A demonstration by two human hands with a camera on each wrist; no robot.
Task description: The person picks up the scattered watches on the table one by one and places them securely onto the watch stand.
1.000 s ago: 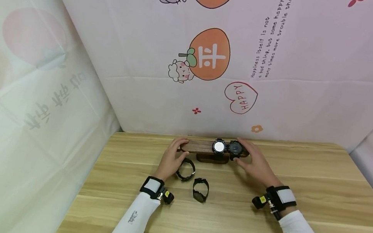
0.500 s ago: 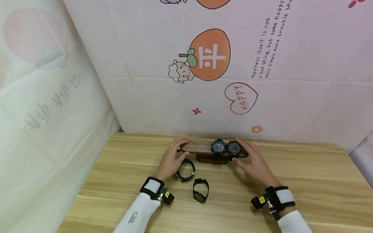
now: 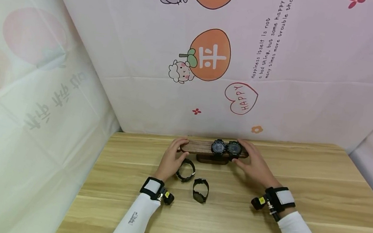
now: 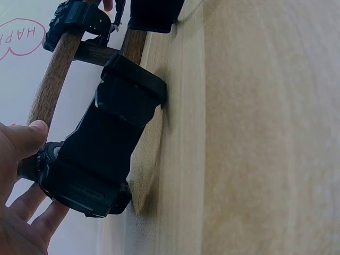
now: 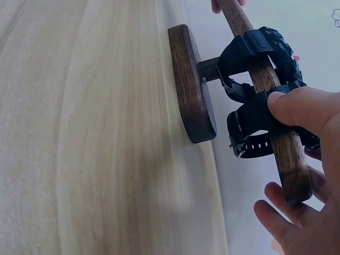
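Note:
In the head view a dark wooden watch stand [image 3: 198, 146] stands at the back of the table, its crossbar level above a base [image 5: 188, 85]. Two black digital watches sit side by side round the bar: the inner watch [image 3: 218, 147] and the outer watch [image 3: 234, 149] towards the right end. My left hand [image 3: 170, 160] grips the bar's left end, thumb in front and fingers behind. My right hand [image 3: 254, 161] holds the outer watch, its thumb [image 5: 292, 106] on the strap and its fingers behind the bar.
Two more black watches lie on the wooden table [image 3: 228, 230] before the stand: one looped watch [image 3: 185, 170] beside the left hand, another watch [image 3: 200, 190] nearer the front. A printed white cloth [image 3: 146, 100] hangs close behind the stand.
The inner watch's face has gone from bright glare to dark, and both watches sit very slightly further left. The right hand has shifted slightly with them; the left hand keeps its place.

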